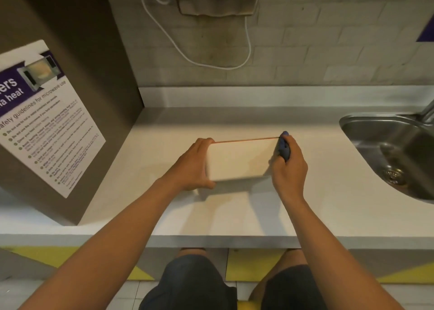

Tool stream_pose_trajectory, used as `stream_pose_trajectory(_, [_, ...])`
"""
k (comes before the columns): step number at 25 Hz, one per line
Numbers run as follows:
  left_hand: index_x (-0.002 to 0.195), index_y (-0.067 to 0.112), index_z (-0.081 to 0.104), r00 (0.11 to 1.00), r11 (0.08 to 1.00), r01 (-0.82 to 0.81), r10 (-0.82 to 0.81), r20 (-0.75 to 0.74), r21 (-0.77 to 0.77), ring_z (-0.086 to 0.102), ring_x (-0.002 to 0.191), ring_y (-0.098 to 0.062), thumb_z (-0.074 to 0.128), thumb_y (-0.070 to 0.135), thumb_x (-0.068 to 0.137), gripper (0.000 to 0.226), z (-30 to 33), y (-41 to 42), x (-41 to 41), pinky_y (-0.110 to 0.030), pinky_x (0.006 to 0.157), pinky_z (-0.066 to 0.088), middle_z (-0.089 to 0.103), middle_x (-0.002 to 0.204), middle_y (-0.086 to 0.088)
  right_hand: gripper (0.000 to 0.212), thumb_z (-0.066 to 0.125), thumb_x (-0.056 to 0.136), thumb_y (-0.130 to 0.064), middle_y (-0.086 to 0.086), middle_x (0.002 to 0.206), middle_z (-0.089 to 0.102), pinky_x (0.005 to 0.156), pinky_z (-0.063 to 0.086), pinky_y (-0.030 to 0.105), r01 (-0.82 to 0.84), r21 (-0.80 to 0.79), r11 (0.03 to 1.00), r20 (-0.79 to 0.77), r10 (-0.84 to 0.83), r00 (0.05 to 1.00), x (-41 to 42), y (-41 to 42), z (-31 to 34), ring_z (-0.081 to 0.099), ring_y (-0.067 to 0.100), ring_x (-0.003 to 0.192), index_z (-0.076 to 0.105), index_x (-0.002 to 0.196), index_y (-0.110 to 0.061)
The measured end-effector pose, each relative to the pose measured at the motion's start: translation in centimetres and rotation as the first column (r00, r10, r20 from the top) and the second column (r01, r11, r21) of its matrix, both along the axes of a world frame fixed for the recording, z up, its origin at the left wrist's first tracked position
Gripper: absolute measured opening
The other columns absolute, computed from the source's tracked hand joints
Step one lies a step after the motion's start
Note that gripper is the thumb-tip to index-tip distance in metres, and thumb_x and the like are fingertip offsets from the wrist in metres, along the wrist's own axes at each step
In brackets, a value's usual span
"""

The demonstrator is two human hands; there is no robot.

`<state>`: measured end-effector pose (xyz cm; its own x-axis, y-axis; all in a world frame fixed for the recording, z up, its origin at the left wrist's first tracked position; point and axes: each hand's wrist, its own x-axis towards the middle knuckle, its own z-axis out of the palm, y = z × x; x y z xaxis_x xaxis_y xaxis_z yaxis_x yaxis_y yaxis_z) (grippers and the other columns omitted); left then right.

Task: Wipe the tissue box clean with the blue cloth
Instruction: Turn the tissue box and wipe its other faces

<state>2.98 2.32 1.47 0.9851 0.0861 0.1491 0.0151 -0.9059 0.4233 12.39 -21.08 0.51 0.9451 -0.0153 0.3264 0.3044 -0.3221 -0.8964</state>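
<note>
While my left hand (196,166) grips the left end of the tissue box (240,160) on the white counter (328,192), my right hand (288,166) presses the bunched blue cloth (283,146) against its right end, left of the sink (394,154).

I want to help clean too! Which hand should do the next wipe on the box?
Probably the right hand: it already grips the blue cloth against the tissue box's right end. The left hand holds the other end, steadying it.

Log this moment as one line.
left hand: steadies tissue box | right hand: presses blue cloth on box's right end | counter
</note>
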Motion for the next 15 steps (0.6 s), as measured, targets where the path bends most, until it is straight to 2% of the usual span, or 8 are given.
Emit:
stream_pose_trajectory(1, [0.143,0.025,0.032,1.0,1.0,-0.005,0.005,-0.006,-0.011,0.046,0.111,-0.014,0.092,0.039,0.052,0.11,0.0,0.1,0.2,-0.028,0.086,0.042,0.038,0.133,0.008,0.053,0.047,0.093,-0.006,-0.007,0.151,0.038,0.113,0.03,0.033,0.019,-0.054,0.998,-0.002,-0.019,1.0,-1.0,0.1,-1.2,0.022,0.015,0.144,0.041,0.143,-0.022])
stream_pose_trajectory(2, [0.143,0.025,0.032,1.0,1.0,-0.011,0.011,-0.011,-0.024,0.045,0.107,-0.012,0.092,0.038,0.052,0.111,0.1,0.2,0.4,-0.028,0.084,0.041,0.038,0.132,0.008,0.062,0.049,0.09,0.0,-0.006,0.157,0.025,0.118,0.02,0.04,0.024,-0.135,0.991,0.021,-0.021,1.0,-2.2,0.5,-2.6,0.004,0.014,0.148,0.035,0.147,-0.021])
stream_pose_trajectory(3, [0.143,0.025,0.032,1.0,0.999,-0.015,0.014,-0.01,-0.032,0.045,0.105,-0.012,0.093,0.038,0.052,0.111,0.1,0.2,0.6,-0.028,0.082,0.041,0.038,0.131,0.008,0.069,0.049,0.087,0.005,-0.005,0.16,0.017,0.12,0.011,0.046,0.007,-0.206,0.978,0.063,0.006,0.998,-3.6,1.2,-3.8,-0.006,0.014,0.148,0.03,0.149,-0.018])
stream_pose_trajectory(5, [0.141,0.025,0.033,1.0,1.0,-0.008,0.008,-0.002,-0.026,0.046,0.104,-0.013,0.093,0.037,0.051,0.109,0.0,0.0,0.8,-0.029,0.08,0.043,0.039,0.13,0.007,0.069,0.047,0.085,0.004,0.001,0.161,0.014,0.12,0.002,0.048,-0.074,-0.328,0.942,0.137,0.125,0.983,-6.2,3.2,-5.2,-0.008,0.016,0.148,0.028,0.15,-0.012])
stream_pose_trajectory(9, [0.14,0.026,0.034,1.0,0.999,-0.004,0.004,0.005,-0.037,0.049,0.109,-0.016,0.092,0.037,0.054,0.105,0.0,0.2,0.7,-0.033,0.084,0.05,0.041,0.13,0.005,0.07,0.047,0.079,-0.001,0.005,0.159,0.022,0.12,0.005,0.046,-0.233,-0.55,0.802,0.243,0.42,0.875,-8.0,4.7,-5.7,0.004,0.022,0.148,0.034,0.147,-0.01])
stream_pose_trajectory(11, [0.141,0.024,0.034,1.0,0.999,-0.021,0.021,0.003,-0.045,0.049,0.109,-0.016,0.092,0.035,0.052,0.106,0.1,0.1,0.8,-0.033,0.084,0.049,0.041,0.13,0.005,0.072,0.047,0.08,0.0,0.004,0.159,0.022,0.12,0.007,0.047,-0.215,-0.544,0.811,0.244,0.398,0.885,-5.8,2.9,-5.6,0.004,0.019,0.148,0.032,0.149,-0.012])
stream_pose_trajectory(15, [0.144,0.021,0.032,0.999,0.996,-0.039,0.039,0.005,-0.076,0.047,0.101,-0.014,0.092,0.031,0.054,0.109,-0.4,-0.6,1.1,-0.027,0.078,0.04,0.038,0.129,0.007,0.071,0.046,0.082,0.007,0.002,0.159,0.02,0.119,0.009,0.052,-0.062,-0.298,0.952,0.155,0.112,0.981,-2.5,0.6,-5.3,0.0,0.016,0.148,0.031,0.149,-0.011])
